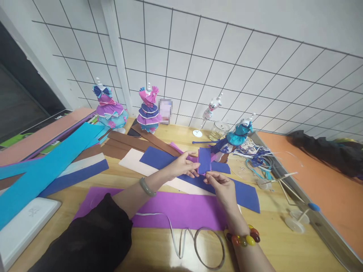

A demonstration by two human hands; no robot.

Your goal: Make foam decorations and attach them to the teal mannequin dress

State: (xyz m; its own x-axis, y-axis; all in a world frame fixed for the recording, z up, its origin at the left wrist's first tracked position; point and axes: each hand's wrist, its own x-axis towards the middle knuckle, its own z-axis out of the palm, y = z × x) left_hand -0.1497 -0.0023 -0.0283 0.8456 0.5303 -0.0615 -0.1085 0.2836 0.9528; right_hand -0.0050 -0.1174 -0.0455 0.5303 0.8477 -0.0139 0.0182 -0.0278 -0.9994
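Observation:
Between my two hands is a small folded piece of blue fabric (204, 159) with a purple edge showing around it. My left hand (185, 165) grips its left side with fingers and thumb. At its lower edge my right hand (221, 185) pinches the piece between thumb and fingertips. Below them lie a blue fabric strip (245, 194), a pale pink strip (132, 160) and a wide purple strip (181, 209). A thin ribbon (172, 234) trails over the purple strip and curls into a loop near the front.
Dressed miniature mannequins (111, 105) (148, 109) (239, 134) and a bare one (211, 107) stand along the back, beside a glass jar (219, 130). Fabric strips (59, 162) and a white box (28, 226) lie left. Ribbon scraps (259, 158) and small stands (296, 221) are right.

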